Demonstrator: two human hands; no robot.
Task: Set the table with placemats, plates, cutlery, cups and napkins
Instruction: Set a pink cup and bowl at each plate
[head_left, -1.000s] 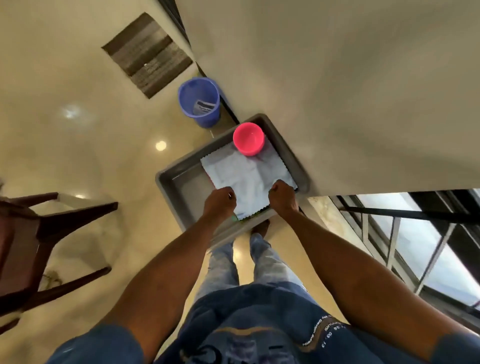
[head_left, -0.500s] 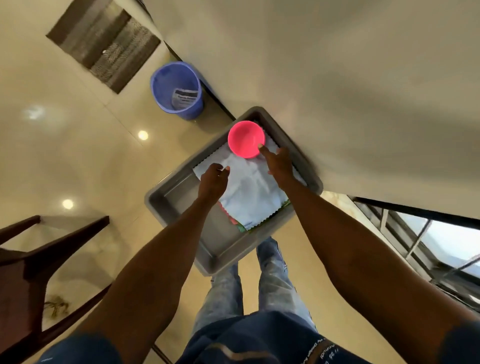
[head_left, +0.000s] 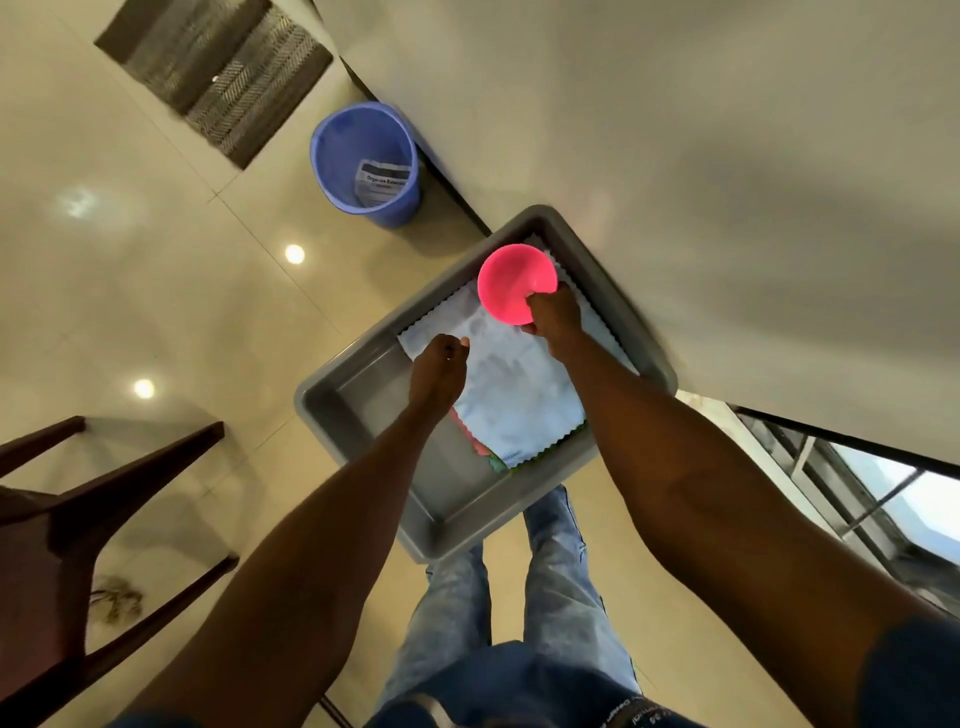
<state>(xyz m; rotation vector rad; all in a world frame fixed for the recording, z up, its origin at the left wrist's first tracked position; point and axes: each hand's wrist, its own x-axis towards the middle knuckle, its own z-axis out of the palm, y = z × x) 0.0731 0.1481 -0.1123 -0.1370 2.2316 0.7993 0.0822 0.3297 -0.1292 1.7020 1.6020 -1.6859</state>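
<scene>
1. Blue bin (head_left: 363, 165), on the floor beside the wall: its paper label (head_left: 380, 183) reads partly "Organics"; the rest is illegible.
2. Right hand (head_left: 555, 317): fingers curled round the near rim of the pink cup (head_left: 514, 283), over the grey tray (head_left: 644, 343).
3. Left hand (head_left: 439, 364): fingers loosely curled over the white napkin (head_left: 519, 395), beside the cup; whether it pinches the cloth cannot be told.

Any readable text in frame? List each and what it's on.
"Organics Extensi…", cut off by the rim: white label inside the blue bin.
Smaller lines on that label: too blurred to read.
White print on the dark clothing at the bottom edge: upside down, too small to read.
</scene>
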